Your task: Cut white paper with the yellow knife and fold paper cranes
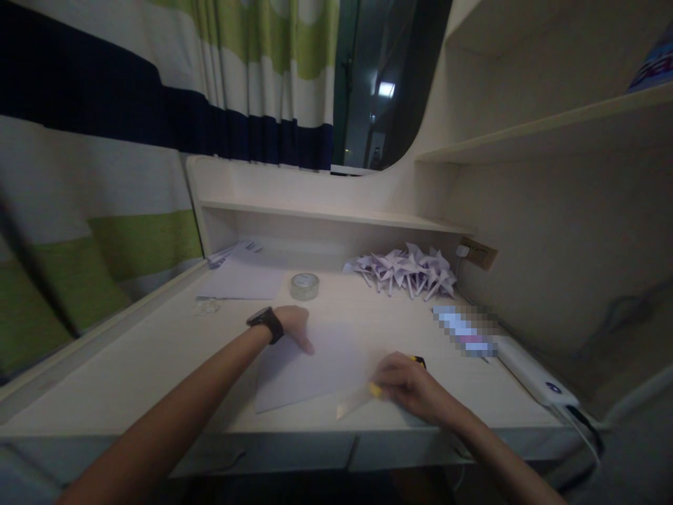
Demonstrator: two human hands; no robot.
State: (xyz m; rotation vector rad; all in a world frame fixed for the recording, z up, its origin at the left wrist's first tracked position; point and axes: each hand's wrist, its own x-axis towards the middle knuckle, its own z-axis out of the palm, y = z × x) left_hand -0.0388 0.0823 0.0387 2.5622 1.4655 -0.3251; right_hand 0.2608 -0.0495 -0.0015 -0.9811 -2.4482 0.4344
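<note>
A pale sheet of paper (315, 368) lies flat on the light wooden desk (158, 365) in front of me. My left hand (295, 327), with a black watch on the wrist, presses down on the sheet's upper left part with its fingers spread. My right hand (407, 388) is closed around a yellow and black tool (419, 362), probably a cutter, at the sheet's right edge. A narrow strip of paper (353, 403) juts out beside that hand.
A pile of folded paper cranes (404, 270) sits at the back right of the desk. A roll of clear tape (305, 285) and more sheets (242, 280) lie at the back left. A white power strip (531, 368) runs along the right wall.
</note>
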